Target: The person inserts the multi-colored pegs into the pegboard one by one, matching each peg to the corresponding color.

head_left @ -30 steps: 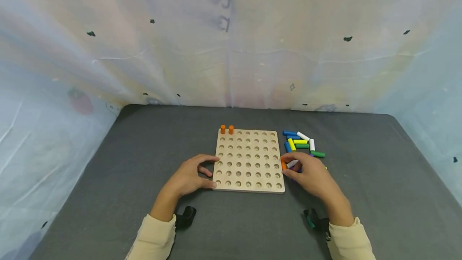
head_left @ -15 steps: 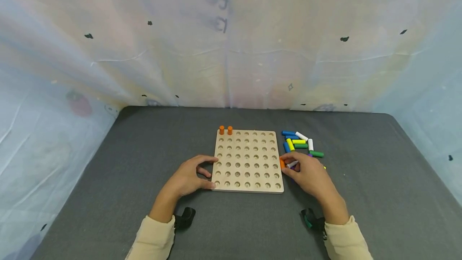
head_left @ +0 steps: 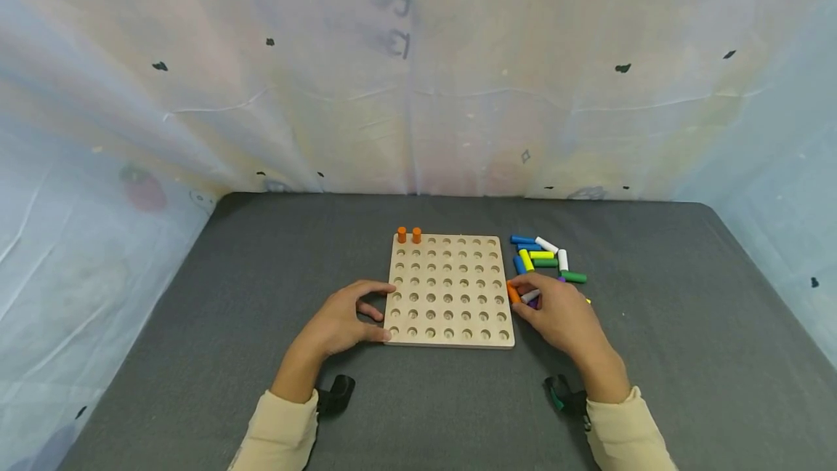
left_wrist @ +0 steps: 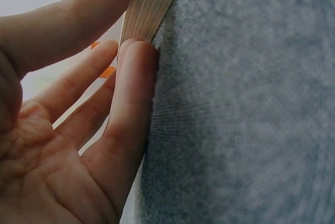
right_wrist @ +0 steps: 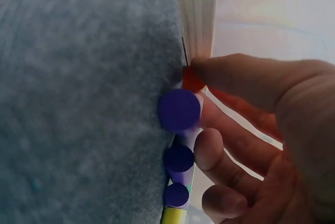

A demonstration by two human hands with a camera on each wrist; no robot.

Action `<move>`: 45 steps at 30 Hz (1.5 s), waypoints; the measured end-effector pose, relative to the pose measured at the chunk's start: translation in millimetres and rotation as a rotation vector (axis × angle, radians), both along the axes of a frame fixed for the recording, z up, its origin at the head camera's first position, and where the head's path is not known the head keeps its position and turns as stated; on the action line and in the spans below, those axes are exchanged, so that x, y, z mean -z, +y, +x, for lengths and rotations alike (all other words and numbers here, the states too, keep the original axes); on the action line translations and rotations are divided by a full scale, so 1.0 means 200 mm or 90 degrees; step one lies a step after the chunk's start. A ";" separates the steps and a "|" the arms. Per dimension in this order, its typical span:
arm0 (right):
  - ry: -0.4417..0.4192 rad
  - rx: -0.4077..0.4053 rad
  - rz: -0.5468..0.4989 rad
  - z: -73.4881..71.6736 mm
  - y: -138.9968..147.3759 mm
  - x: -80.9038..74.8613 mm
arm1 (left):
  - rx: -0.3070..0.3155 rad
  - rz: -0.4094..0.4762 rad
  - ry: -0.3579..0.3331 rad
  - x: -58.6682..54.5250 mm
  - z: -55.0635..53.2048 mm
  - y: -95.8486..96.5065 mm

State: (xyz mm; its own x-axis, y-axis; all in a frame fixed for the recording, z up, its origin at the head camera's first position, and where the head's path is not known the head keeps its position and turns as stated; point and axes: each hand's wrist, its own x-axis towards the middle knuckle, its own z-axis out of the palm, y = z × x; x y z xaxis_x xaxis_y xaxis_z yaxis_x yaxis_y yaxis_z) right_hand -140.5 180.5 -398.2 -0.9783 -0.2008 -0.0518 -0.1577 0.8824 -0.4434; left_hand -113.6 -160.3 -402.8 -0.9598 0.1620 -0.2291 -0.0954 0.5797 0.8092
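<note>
A pale wooden peg board with rows of round holes lies flat on the grey cloth. Two orange pegs stand upright in its back-left holes. My left hand rests along the board's left edge, thumb by the front corner and index finger farther back. The left wrist view shows its fingers against the board's side. Beside the right edge, my right hand pinches a lying orange peg between thumb and index finger. Purple pegs lie under that hand, partly hidden by it in the head view.
Behind the right hand lies a loose cluster of blue pegs, yellow pegs, green pegs and white pegs. The grey cloth covers the table. A pale printed curtain hangs behind and at both sides.
The orange peg in my right fingers has turned slightly, its far end now leaning toward the board. My left hand and the board stay as they were; the view shifts a little.
</note>
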 end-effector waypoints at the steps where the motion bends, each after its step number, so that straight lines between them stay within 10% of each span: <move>1: 0.002 0.001 0.002 0.00 0.00 0.00 | -0.001 0.001 0.000 0.00 0.00 0.00; 45: 0.079 0.064 -0.035 0.00 0.02 -0.01 | 0.005 -0.001 0.008 0.01 0.00 0.00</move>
State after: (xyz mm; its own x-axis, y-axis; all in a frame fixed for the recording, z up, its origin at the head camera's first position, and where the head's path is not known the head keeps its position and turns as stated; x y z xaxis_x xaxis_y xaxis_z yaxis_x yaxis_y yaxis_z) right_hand -140.7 184.9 -396.3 -0.9917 -0.1015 0.0793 -0.1271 0.8717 -0.4734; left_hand -113.2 -161.3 -404.5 -0.9613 0.1694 -0.2175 -0.0805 0.5821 0.8091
